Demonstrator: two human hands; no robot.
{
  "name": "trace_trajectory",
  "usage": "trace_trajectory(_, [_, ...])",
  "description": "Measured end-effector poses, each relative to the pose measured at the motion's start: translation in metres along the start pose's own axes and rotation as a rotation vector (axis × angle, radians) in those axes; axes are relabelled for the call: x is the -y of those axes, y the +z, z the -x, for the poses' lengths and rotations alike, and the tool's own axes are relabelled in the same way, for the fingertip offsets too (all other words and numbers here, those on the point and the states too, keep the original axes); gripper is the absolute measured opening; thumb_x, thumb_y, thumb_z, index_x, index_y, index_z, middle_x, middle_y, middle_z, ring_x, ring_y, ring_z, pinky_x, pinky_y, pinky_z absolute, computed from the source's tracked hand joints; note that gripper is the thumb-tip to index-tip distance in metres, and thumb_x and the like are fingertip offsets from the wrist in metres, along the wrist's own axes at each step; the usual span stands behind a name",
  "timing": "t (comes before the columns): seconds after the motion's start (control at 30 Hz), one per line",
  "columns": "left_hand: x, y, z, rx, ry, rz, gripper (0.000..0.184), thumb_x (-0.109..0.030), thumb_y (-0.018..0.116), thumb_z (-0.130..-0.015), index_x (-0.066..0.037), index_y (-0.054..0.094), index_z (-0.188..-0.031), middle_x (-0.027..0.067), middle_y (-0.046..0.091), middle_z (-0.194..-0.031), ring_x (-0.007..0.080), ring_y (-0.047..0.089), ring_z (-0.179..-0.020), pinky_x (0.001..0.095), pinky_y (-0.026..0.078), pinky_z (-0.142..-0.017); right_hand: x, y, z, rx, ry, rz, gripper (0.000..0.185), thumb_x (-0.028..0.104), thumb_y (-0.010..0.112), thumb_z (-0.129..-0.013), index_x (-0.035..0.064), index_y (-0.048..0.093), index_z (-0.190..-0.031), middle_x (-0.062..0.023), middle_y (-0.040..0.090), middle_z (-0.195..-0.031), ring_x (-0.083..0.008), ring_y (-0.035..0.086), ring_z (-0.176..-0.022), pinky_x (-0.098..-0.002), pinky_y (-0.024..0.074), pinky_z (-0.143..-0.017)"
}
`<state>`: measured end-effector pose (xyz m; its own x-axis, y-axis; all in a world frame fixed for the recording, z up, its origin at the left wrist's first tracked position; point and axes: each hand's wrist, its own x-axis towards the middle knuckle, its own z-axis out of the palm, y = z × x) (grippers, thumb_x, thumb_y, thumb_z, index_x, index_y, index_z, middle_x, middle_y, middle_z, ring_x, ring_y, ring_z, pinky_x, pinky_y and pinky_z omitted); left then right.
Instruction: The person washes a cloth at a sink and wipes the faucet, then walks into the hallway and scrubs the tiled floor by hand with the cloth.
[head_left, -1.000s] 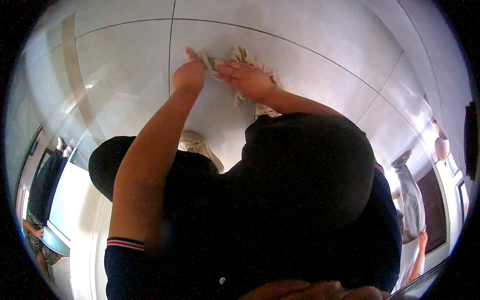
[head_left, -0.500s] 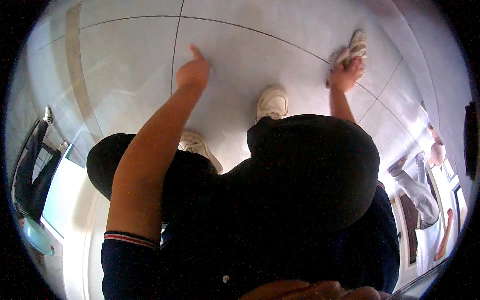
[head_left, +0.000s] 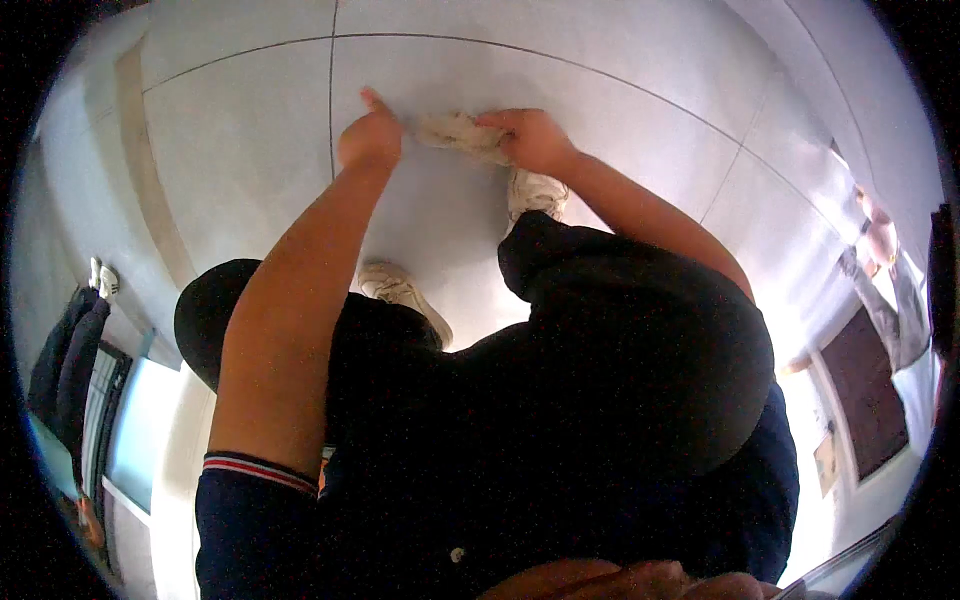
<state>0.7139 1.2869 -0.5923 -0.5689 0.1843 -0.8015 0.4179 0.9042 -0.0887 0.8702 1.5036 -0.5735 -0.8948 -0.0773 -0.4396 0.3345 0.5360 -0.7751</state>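
A beige cloth (head_left: 445, 131), crumpled and smeared by motion, lies against the grey tiled floor (head_left: 600, 110) in front of me. My right hand (head_left: 540, 142) grips its right end from above, with one finger stretched to the left along it. Just left of the cloth, apart from it, my left hand (head_left: 371, 137) hangs over or rests on the floor; which, I cannot tell. One of its fingers sticks out forward, the rest are mostly hidden, and nothing shows in it.
My light shoes (head_left: 400, 292) stand on the tiles below my bent knees. At the far left a person in dark trousers (head_left: 70, 350) stands near a pale panel (head_left: 145, 420). Another person in grey trousers (head_left: 890, 310) is at the far right edge.
My right hand has swept the cloth left across the floor, from the far right to near my left hand. The left hand stays nearly in place. The people at the sides have shifted.
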Motion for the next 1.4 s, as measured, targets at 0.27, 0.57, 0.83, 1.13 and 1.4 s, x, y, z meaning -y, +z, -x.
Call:
trace_trajectory(0.27, [0.035, 0.071, -0.083, -0.056, 0.062, -0.097, 0.087, -0.037, 0.052, -0.096, 0.007, 0.001, -0.151, 0.0185, 0.071, -0.103, 0.0312, 0.070, -0.093, 0.0452, 0.054, -0.078, 0.027, -0.052, 0.115, -0.391, 0.572, -0.950, 0.040, 0.006, 0.058, -0.085, -0.0037, 0.062, -0.124, -0.0147, 0.069, -0.108, -0.0209, 0.067, -0.091, -0.0308, 0.0538, -0.082])
trace_trajectory(0.57, [-0.004, 0.010, 0.005, -0.012, -0.063, 0.143, 0.111, -0.047, 0.066, -0.087, 0.007, -0.007, -0.151, 0.0166, 0.069, -0.112, 0.0315, 0.067, -0.104, 0.0464, 0.052, -0.087, 0.098, -0.011, 0.205, -0.300, 0.562, -1.017, 0.049, -0.001, 0.055, -0.076, -0.0043, 0.059, -0.125, -0.0115, 0.067, -0.108, -0.0207, 0.065, -0.093, -0.0311, 0.0524, -0.086])
trace_trajectory(0.83, [0.025, 0.008, 0.008, -0.115, 0.060, 0.131, 0.111, -0.052, 0.067, -0.086, 0.011, 0.001, -0.149, 0.0251, 0.065, -0.117, 0.0350, 0.067, -0.104, 0.0441, 0.054, -0.085, -0.032, 0.039, 0.164, -1.060, 0.525, -0.390, 0.042, 0.016, 0.060, -0.088, 0.0011, 0.061, -0.128, -0.0128, 0.070, -0.112, -0.0210, 0.066, -0.099, -0.0333, 0.0510, -0.088])
trace_trajectory(1.13, [0.030, 0.016, 0.008, -0.120, 0.002, 0.105, 0.111, -0.049, 0.069, -0.085, 0.005, -0.001, -0.152, 0.0162, 0.072, -0.101, 0.0299, 0.069, -0.092, 0.0427, 0.052, -0.077, -0.143, -0.018, 0.062, -1.021, 0.651, 0.093, 0.054, 0.019, 0.061, -0.084, 0.0120, 0.054, -0.137, -0.0133, 0.064, -0.124, -0.0295, 0.063, -0.108, -0.0397, 0.0498, -0.091])
trace_trajectory(1.4, [0.002, -0.002, 0.012, -0.072, -0.084, 0.084, 0.109, -0.045, 0.069, -0.086, 0.005, -0.001, -0.152, 0.0164, 0.072, -0.100, 0.0295, 0.069, -0.091, 0.0429, 0.052, -0.078, -0.013, 0.080, -0.037, -0.362, -0.111, 0.344, 0.050, 0.005, 0.060, -0.079, 0.0170, 0.059, -0.127, -0.0073, 0.061, -0.127, -0.0317, 0.055, -0.118, -0.0438, 0.0474, -0.097])
